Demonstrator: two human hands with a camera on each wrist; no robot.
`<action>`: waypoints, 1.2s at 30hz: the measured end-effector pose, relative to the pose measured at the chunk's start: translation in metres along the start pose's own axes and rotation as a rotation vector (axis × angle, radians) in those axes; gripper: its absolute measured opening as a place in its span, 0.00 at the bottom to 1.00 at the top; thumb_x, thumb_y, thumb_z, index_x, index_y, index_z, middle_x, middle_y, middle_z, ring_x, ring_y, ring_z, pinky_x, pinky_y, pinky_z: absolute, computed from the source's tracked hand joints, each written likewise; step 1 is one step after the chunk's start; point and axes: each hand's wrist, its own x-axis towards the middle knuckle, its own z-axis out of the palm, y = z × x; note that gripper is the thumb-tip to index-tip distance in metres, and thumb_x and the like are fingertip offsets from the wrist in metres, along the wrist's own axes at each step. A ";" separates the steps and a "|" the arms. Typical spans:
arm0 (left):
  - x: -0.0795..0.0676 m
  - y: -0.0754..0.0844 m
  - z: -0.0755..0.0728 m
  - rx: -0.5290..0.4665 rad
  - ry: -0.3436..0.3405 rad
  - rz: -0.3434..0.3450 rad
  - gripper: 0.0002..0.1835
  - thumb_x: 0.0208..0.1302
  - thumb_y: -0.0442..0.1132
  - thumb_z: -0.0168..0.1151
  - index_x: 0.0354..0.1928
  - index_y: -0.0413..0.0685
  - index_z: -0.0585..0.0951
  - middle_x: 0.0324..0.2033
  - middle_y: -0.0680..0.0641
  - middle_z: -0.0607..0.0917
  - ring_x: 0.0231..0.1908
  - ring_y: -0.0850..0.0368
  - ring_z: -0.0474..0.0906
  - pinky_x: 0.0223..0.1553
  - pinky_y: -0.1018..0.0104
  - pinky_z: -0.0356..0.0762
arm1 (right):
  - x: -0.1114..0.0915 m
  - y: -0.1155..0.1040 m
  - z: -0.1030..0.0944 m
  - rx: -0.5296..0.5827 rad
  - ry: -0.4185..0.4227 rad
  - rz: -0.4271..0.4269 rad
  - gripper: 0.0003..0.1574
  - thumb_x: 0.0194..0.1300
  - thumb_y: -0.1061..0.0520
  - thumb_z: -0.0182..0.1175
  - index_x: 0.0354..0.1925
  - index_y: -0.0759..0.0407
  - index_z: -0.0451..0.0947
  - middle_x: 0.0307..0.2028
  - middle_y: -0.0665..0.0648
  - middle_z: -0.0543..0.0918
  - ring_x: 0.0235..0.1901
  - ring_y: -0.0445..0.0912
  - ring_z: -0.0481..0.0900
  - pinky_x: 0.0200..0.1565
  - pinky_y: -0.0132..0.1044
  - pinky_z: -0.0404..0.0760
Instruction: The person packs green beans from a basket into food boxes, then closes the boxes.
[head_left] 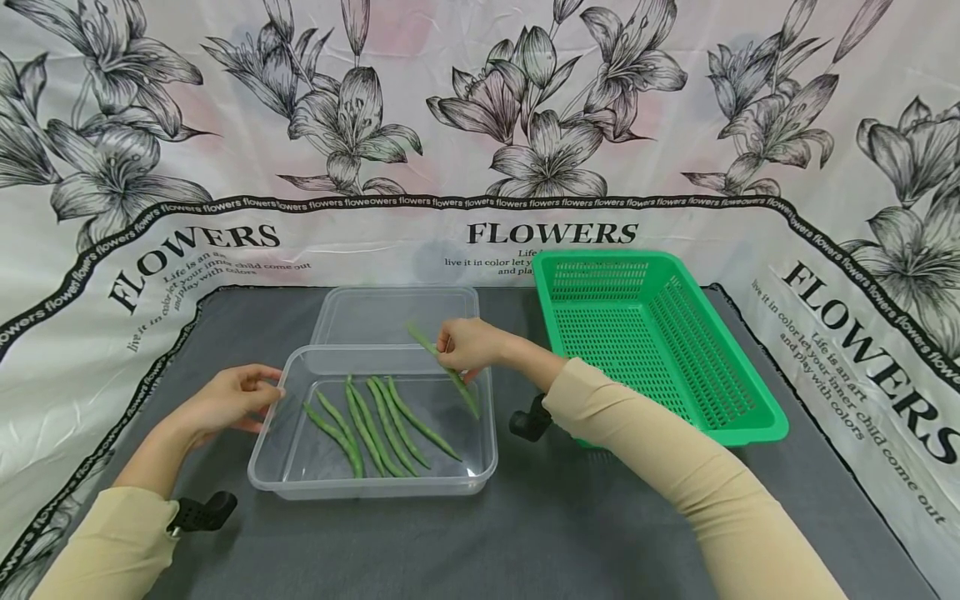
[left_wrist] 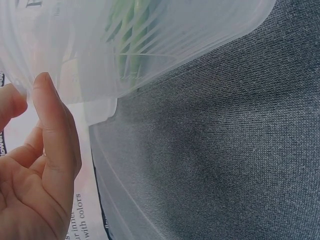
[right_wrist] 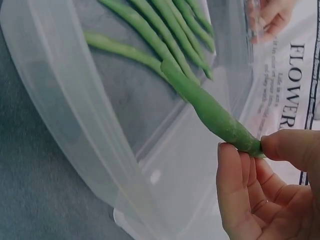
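Observation:
My right hand [head_left: 471, 343] pinches a green bean [right_wrist: 210, 110] between thumb and fingertips. The bean slants over the right part of a clear plastic container [head_left: 375, 486]. Inside the container, several more green beans [head_left: 386, 425] lie side by side on its bottom, mostly lengthwise front to back. At the container's left side, my left hand [head_left: 228, 402] pinches the rim, with thumb [left_wrist: 12, 102] and index finger on either side of the plastic wall in the left wrist view.
A clear lid [head_left: 390, 312] lies behind the container, partly overlapped by it. To the right stands a green slotted basket [head_left: 750, 432], with my right forearm reaching across its front left. Grey cloth [head_left: 525, 533] covers the table, and a flower-printed curtain [head_left: 420, 242] hangs behind.

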 end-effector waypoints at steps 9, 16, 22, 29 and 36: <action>0.000 0.001 0.000 -0.007 -0.002 -0.003 0.32 0.66 0.48 0.55 0.64 0.35 0.61 0.50 0.34 0.74 0.40 0.51 0.75 0.36 0.59 0.82 | 0.005 -0.005 0.016 -0.030 -0.040 -0.007 0.06 0.67 0.60 0.52 0.41 0.62 0.69 0.33 0.57 0.78 0.26 0.47 0.80 0.25 0.32 0.81; 0.000 0.001 0.000 -0.005 0.001 -0.003 0.32 0.66 0.48 0.55 0.64 0.35 0.60 0.51 0.33 0.74 0.40 0.51 0.75 0.36 0.59 0.82 | 0.008 -0.005 0.026 -0.080 -0.065 -0.010 0.03 0.67 0.60 0.52 0.38 0.59 0.68 0.30 0.54 0.79 0.21 0.46 0.82 0.29 0.35 0.82; 0.000 0.001 0.000 -0.009 0.003 -0.004 0.33 0.66 0.48 0.55 0.64 0.35 0.60 0.51 0.33 0.74 0.40 0.51 0.75 0.36 0.59 0.82 | 0.008 -0.005 0.029 -0.086 -0.096 -0.010 0.03 0.66 0.61 0.52 0.37 0.60 0.69 0.28 0.55 0.80 0.26 0.53 0.83 0.30 0.35 0.82; 0.000 0.002 0.000 -0.012 0.002 -0.003 0.32 0.66 0.48 0.55 0.64 0.35 0.60 0.51 0.33 0.73 0.41 0.50 0.76 0.36 0.58 0.82 | 0.007 -0.004 0.030 -0.063 -0.103 -0.011 0.03 0.66 0.62 0.51 0.38 0.61 0.69 0.24 0.55 0.76 0.26 0.55 0.81 0.32 0.42 0.83; 0.000 0.002 0.000 -0.011 0.005 -0.005 0.32 0.66 0.48 0.55 0.64 0.34 0.61 0.51 0.33 0.74 0.41 0.50 0.76 0.36 0.59 0.82 | 0.008 -0.004 0.022 -0.086 -0.102 0.000 0.16 0.69 0.56 0.51 0.52 0.61 0.68 0.41 0.61 0.81 0.31 0.56 0.83 0.29 0.36 0.82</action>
